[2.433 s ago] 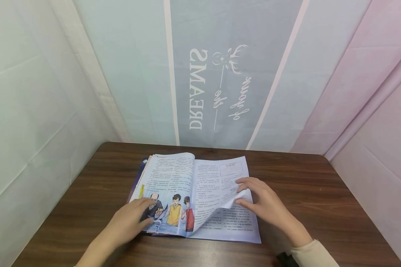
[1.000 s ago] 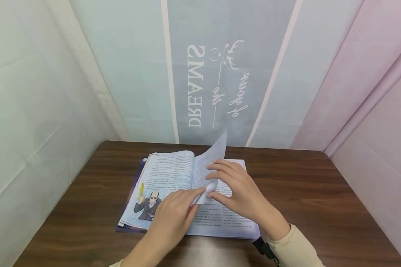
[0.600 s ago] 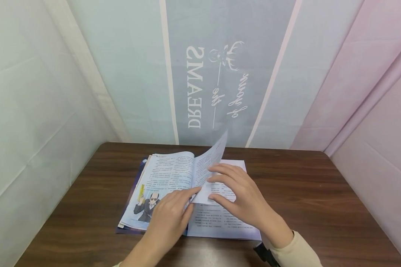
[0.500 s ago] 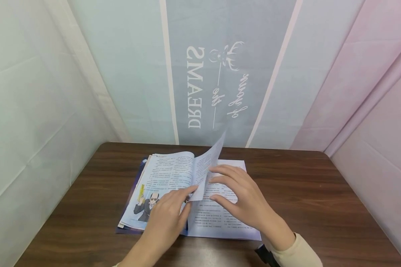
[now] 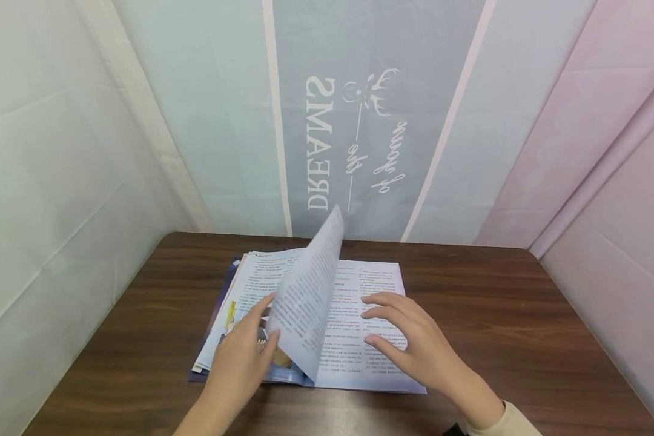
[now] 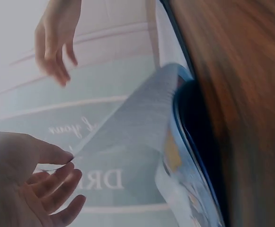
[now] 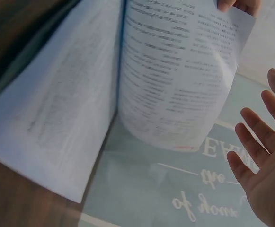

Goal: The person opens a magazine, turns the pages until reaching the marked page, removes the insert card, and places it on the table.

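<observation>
An open magazine (image 5: 370, 357) lies on the table, its left side showing a coloured cartoon partly covered by my left hand. One page (image 5: 307, 297) stands raised and curved over the left side. My left hand (image 5: 242, 348) pinches that page's edge between thumb and fingers, as the left wrist view also shows at the page (image 6: 137, 113). My right hand (image 5: 414, 333) hovers above the right-hand page with fingers spread and loosely bent, touching nothing. In the right wrist view the right hand (image 7: 270, 165) is apart from the lifted page (image 7: 175, 71).
The dark wooden table (image 5: 523, 327) extends around the magazine. A printed curtain (image 5: 349, 121) with mirrored lettering hangs behind its far edge. Pale cloth walls (image 5: 60, 181) stand at both sides.
The page has swung from the right side up and over to the left. My left hand has drawn left with it. My right hand met the page, then moved back right, away from it.
</observation>
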Demonstrator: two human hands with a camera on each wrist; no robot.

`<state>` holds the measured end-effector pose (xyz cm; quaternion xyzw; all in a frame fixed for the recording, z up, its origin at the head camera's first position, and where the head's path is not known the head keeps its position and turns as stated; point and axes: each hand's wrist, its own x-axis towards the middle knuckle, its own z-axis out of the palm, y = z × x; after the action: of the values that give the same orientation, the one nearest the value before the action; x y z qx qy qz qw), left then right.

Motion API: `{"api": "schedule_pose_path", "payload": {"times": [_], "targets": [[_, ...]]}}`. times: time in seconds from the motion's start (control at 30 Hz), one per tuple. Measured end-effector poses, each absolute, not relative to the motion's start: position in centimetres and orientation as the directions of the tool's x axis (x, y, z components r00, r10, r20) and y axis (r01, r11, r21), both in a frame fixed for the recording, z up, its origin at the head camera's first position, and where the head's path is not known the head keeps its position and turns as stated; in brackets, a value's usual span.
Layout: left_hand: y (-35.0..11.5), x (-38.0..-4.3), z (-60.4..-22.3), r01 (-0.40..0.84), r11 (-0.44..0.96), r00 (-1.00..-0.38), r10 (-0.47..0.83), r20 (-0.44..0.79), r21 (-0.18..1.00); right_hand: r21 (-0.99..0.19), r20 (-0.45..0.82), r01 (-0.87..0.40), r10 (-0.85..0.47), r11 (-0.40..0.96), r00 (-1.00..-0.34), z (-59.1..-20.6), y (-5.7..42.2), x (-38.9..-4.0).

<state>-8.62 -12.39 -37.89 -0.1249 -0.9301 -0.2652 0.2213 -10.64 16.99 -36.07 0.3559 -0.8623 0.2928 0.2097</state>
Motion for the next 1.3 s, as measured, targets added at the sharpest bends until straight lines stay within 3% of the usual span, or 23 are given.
{"api": "schedule_pose_path", "payload": {"times": [0.13,0.43,0.63,0.97,1.3], "targets": [[-13.5,-8.5,-38.2,0.256,0.837,-0.925,0.065,0.375,0.484,-0.367,0.536,-0.709,-0.486,0.602,-0.69,-37.0,18.0,-10.2],[-15.4,-8.5,-39.7,0.168,0.84,-0.966,0.036,0.255,0.516,-0.311,0.498,-0.667,-0.481,0.677,-0.721,-39.0,19.8,-9.6],[-16.6,-8.9,-40.6,0.158,0.845,-0.973,0.046,0.225,0.51,-0.322,0.404,-0.61,-0.477,0.724,-0.78,-40.4,21.1,-9.6],[-18.6,-9.3,-41.5,0.164,0.891,-0.979,0.095,0.179,0.423,-0.331,0.329,-0.624,-0.534,0.708,-0.779,-42.1,23.4,-9.7],[-20.8,-9.8,-42.2,0.178,0.912,-0.983,0.147,0.112,0.369,-0.42,0.207,-0.565,-0.531,0.711,-0.822,-42.9,25.7,-10.0]]}}
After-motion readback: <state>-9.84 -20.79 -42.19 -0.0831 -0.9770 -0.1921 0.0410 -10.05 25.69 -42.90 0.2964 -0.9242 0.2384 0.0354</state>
